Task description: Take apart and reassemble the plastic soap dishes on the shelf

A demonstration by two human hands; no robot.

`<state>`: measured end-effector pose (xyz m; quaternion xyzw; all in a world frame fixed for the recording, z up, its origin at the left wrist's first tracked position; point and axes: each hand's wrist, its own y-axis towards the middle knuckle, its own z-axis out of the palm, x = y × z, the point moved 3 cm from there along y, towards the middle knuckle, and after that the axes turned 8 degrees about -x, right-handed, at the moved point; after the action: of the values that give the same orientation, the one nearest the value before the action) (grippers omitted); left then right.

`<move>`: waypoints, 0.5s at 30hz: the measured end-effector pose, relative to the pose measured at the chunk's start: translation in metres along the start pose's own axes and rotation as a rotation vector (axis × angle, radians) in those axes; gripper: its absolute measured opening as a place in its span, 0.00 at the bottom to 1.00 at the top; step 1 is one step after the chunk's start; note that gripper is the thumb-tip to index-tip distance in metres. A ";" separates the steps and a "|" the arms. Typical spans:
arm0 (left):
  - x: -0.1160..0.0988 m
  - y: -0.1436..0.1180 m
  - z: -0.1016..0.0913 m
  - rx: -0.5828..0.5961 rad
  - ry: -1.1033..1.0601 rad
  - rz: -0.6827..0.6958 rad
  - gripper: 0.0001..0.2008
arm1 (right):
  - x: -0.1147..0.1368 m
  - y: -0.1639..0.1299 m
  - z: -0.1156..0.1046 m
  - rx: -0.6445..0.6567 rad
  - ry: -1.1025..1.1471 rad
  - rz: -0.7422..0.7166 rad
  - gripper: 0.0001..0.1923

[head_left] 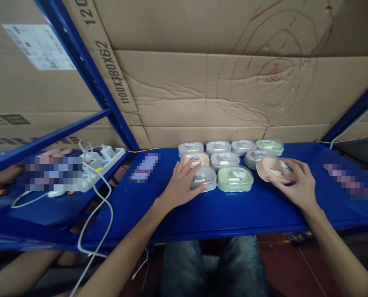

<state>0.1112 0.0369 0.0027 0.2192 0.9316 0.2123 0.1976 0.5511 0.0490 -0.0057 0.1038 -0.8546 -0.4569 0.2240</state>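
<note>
On the blue shelf top, small oval plastic boxes with clear lids, shaped like soap boxes, stand in uneven rows. My left hand [180, 185] lies around the left side of a grey soap box [206, 178], thumb along its near edge and fingers at its far side. Those fingers also reach against a peach soap box [202, 158] behind it. A tilted peach soap box [275, 171] is gripped between the thumb and fingers of my right hand [299, 183], at the right end of the group. Between my hands sits a green soap box [235, 179].
A grey box [218, 147] and a green box [269, 146] stand in the back row, near the cardboard wall [177, 90]. Blurred phone-like items [145, 167] lie at both sides. Left are a power strip [109, 165], loose white cables [111, 210] and another person's arm [4, 177].
</note>
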 end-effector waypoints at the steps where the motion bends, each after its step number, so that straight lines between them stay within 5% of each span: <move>1: -0.001 0.000 0.000 0.004 -0.002 0.000 0.39 | 0.001 0.000 -0.001 -0.001 0.000 0.004 0.39; 11: 0.000 0.002 -0.008 0.000 -0.109 -0.026 0.35 | 0.025 0.001 -0.014 -0.034 0.027 -0.063 0.41; 15: -0.001 0.009 -0.019 0.000 -0.160 -0.031 0.34 | 0.069 -0.017 -0.017 0.145 0.144 -0.277 0.51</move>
<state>0.1064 0.0380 0.0229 0.2208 0.9161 0.1911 0.2748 0.4980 0.0007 0.0081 0.2689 -0.8445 -0.4120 0.2114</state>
